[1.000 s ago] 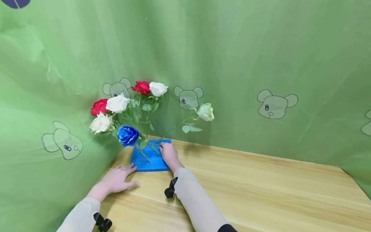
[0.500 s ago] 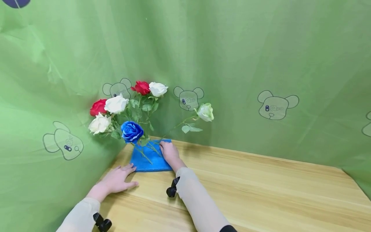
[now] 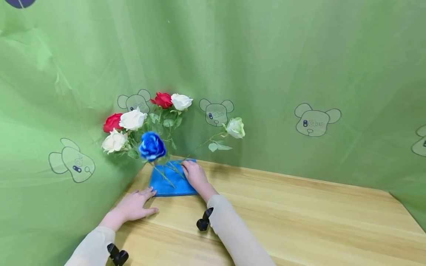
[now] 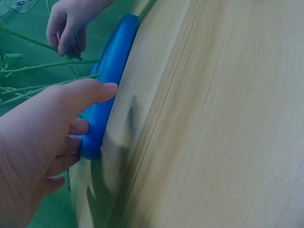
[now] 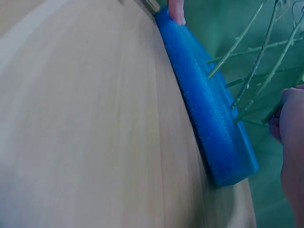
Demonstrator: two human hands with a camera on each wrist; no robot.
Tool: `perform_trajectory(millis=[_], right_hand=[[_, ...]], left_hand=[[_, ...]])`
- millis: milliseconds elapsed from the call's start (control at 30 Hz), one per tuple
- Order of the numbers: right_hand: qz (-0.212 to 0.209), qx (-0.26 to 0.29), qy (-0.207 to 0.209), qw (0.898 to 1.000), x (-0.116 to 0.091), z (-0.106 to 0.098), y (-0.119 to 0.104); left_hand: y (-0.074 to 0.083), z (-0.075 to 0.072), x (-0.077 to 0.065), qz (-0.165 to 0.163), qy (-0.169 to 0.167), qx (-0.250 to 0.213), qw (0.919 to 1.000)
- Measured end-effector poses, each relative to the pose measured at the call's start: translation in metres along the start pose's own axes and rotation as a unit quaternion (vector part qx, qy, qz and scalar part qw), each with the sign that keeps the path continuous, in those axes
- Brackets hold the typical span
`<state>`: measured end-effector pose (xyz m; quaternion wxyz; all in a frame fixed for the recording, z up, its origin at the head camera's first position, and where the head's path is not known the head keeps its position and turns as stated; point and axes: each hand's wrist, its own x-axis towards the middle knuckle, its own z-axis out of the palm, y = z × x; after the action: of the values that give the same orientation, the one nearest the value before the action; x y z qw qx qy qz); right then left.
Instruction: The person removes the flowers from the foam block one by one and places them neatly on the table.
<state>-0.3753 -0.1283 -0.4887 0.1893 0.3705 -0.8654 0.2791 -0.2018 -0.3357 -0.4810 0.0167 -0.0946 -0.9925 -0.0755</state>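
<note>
A blue foam block [image 3: 171, 183] lies flat on the table, with several green rose stems standing in its top. My right hand [image 3: 195, 175] is over the block's right side, and its fingertips pinch a green stem whose cut end [image 5: 267, 119] sticks out past the fingers. The blue rose [image 3: 152, 146] leans to the left of this hand, in front of the other blooms. My left hand [image 3: 134, 205] rests spread on the table, fingertips against the block's front left corner; in the left wrist view its thumb [image 4: 97, 91] lies along the block's front side.
White roses [image 3: 133, 119] and red roses [image 3: 163, 99] fan out at the left and back. A pale green rose [image 3: 235, 128] leans right on a long stem. Green cloth [image 3: 266, 74] hangs behind and beside the wooden table [image 3: 299, 218].
The blue rose has moved up and slightly right and turned. My right wrist and forearm have shifted a little right, while my left hand, the block and the other roses have stayed put.
</note>
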Motion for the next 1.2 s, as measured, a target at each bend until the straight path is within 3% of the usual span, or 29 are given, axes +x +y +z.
perform_trajectory(millis=[433, 733, 933, 1200], right_hand=[[-0.048, 0.115, 0.074, 0.989, -0.019, -0.023, -0.004], [-0.057, 0.236, 0.035, 0.969, -0.045, -0.047, -0.014], [-0.01, 0.319, 0.002, 0.948, -0.067, -0.071, -0.014], [0.066, 0.361, -0.032, 0.93, -0.095, -0.1, 0.001]], left_hand=[[0.005, -0.005, 0.001, 0.003, -0.011, 0.004, 0.9999], [0.004, -0.007, 0.0, 0.001, -0.016, 0.003, 0.9999], [0.006, -0.009, 0.0, -0.003, -0.017, -0.006, 0.9998], [0.01, -0.015, 0.001, -0.002, -0.028, 0.001, 0.9996]])
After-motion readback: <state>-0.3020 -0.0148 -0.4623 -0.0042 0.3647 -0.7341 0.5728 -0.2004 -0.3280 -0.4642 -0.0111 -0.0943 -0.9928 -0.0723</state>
